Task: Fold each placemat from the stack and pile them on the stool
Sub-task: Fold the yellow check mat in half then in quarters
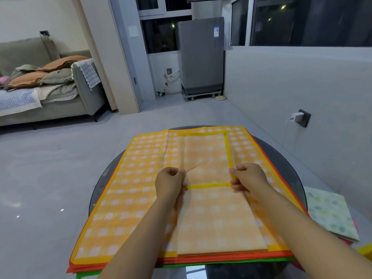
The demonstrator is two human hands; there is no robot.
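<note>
At frame center, the left hand point(170, 183) and right hand point(248, 180) pinch the yellow edge of a half-folded placemat point(211, 214) atop the stack point(128, 178) on a round table point(285, 164). Folded placemats point(330, 214) lie lower right; sofa point(50, 91) upper left.

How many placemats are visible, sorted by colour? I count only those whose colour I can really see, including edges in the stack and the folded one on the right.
Yellow checked placemat, one being folded by the left hand and right hand: 2
Orange-red edge in the stack: 1, perhaps more
Green edge at the bottom: 1
Pale green dotted folded placemat: 1
Total: at least 5
</note>
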